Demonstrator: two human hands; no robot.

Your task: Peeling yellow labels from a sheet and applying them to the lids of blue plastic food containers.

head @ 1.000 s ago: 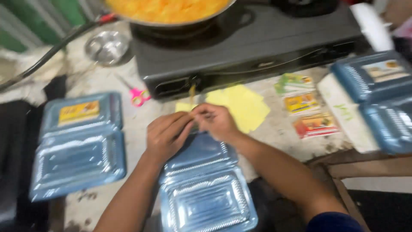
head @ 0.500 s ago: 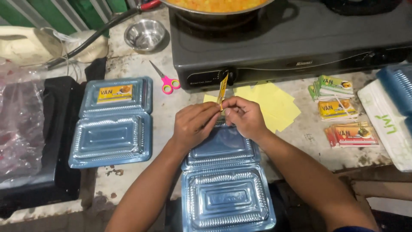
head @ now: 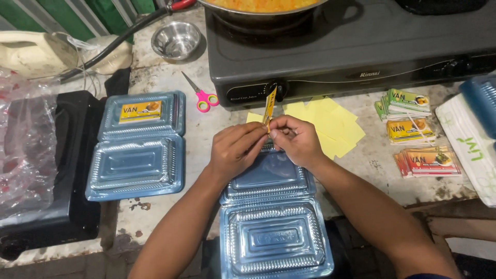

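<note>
My left hand (head: 236, 150) and my right hand (head: 295, 138) meet over the lid of an open clear plastic clamshell box (head: 274, 232). Together their fingertips pinch a small yellow sticker label (head: 269, 106) that stands on edge above them. Just behind the hands lie yellow backing sheets (head: 330, 121) on the counter. A second open clamshell box (head: 138, 147), with a yellow label stuck on its lid, rests to the left.
A black gas stove (head: 361, 46) with a pan of orange food (head: 261, 5) fills the back. Pink-handled scissors (head: 201, 95), a steel bowl (head: 176, 40), stacks of labels (head: 413, 132), a white packet (head: 470, 147) and a plastic bag (head: 23, 150) surround the work spot.
The view has shifted and steadied; both hands stay together, and the yellow label now stands upright between the fingertips.
</note>
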